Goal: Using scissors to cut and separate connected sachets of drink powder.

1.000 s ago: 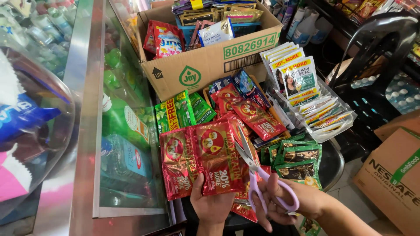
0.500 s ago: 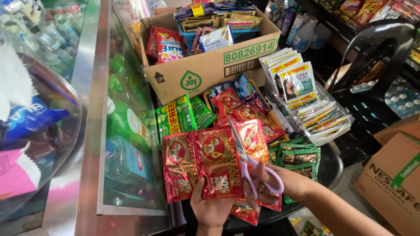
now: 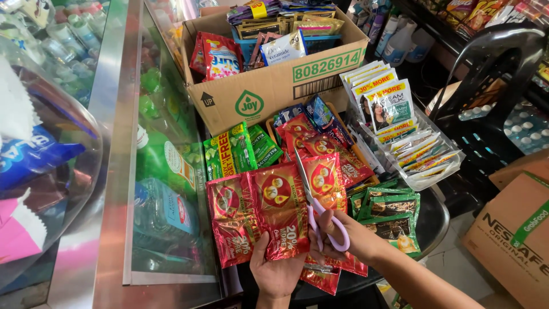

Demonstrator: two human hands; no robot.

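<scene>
Scissors [image 3: 313,197] in right hand [image 3: 337,232], fingers thru purple loops, blades seemingly between 2 red sachets [image 3: 269,214]; left hand [image 3: 277,269] grips strip from below, keeping it taut.

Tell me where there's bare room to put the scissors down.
Little. The dark tray rim right of the green sachets is bare. Elsewhere it is crowded: cardboard box, clear bin, and red sachet strip in the left hand; right hand holds scissors.
</scene>
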